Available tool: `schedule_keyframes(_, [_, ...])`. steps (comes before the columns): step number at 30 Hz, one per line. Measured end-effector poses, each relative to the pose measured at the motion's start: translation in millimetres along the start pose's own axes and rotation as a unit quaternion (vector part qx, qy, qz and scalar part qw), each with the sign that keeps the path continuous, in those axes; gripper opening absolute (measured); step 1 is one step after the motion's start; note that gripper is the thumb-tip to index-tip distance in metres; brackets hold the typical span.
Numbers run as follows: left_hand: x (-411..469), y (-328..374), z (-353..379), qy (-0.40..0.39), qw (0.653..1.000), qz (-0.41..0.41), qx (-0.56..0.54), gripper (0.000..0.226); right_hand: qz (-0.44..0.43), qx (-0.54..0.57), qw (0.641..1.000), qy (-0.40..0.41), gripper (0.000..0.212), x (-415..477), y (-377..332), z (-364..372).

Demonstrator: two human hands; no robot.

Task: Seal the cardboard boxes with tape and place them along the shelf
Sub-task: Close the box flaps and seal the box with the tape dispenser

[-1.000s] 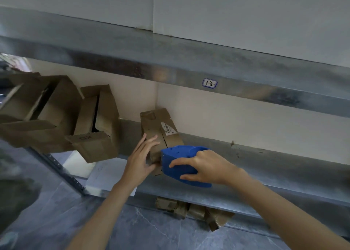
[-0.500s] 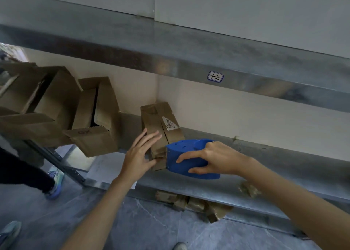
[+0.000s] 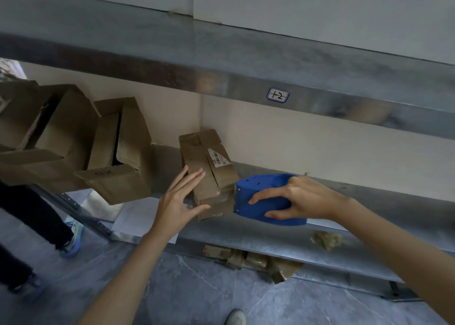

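Left hand (image 3: 181, 201) flat against the cardboard box (image 3: 197, 157); right hand (image 3: 302, 199) around the blue tape dispenser (image 3: 253, 189).

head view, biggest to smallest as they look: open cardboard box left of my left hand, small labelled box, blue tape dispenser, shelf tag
1. open cardboard box
2. small labelled box and blue tape dispenser, too alike to rank
3. shelf tag

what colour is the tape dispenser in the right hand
Blue, seen in the head view: tape dispenser, right hand.
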State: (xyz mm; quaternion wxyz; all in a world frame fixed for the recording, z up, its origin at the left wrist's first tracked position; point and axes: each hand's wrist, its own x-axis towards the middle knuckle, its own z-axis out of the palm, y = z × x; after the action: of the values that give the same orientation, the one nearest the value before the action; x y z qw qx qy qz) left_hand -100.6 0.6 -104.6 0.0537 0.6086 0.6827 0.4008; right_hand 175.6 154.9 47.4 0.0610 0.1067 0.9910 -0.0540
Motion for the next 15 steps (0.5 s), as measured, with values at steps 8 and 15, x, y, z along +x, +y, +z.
schedule_keyframes(8, [1,2,-1,0.006,1.000,-0.005,-0.003,0.085,0.046,-0.012,0.999,-0.014,0.038,-27,19,-5])
schedule_keyframes(15, [1,3,0,0.006,1.000,-0.004,-0.002,0.085,0.065,-0.028,0.997,-0.013,0.039,-34,26,-6])
